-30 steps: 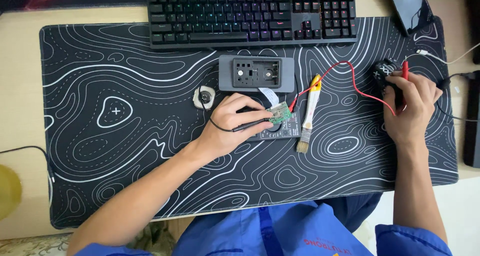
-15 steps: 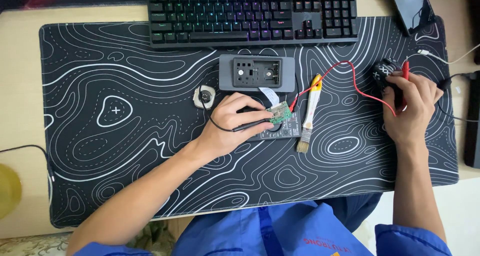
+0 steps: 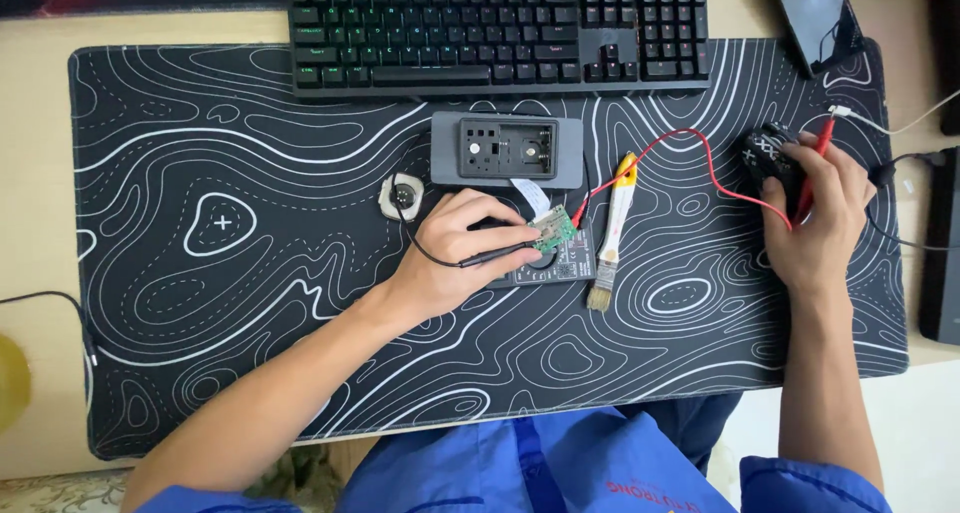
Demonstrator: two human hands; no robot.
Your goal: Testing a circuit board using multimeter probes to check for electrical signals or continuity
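Board point(image 3: 552, 230) sits mid-mat, below the grey case point(image 3: 507, 151), beside the brush point(image 3: 610, 238). Head view: nothing has shifted in the last 1 s. Your left hand point(image 3: 462, 258) is still clamped on the black probe point(image 3: 500, 256), tip on the board. Your right hand point(image 3: 815, 213) is still closed on the red probe point(image 3: 808, 178), over the mouse point(image 3: 768, 153). Looks like a steady hold.

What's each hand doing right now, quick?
Left hand: closed on a black probe, tip at the green circuit board.
Right hand: gripping a red probe, resting on a black mouse.
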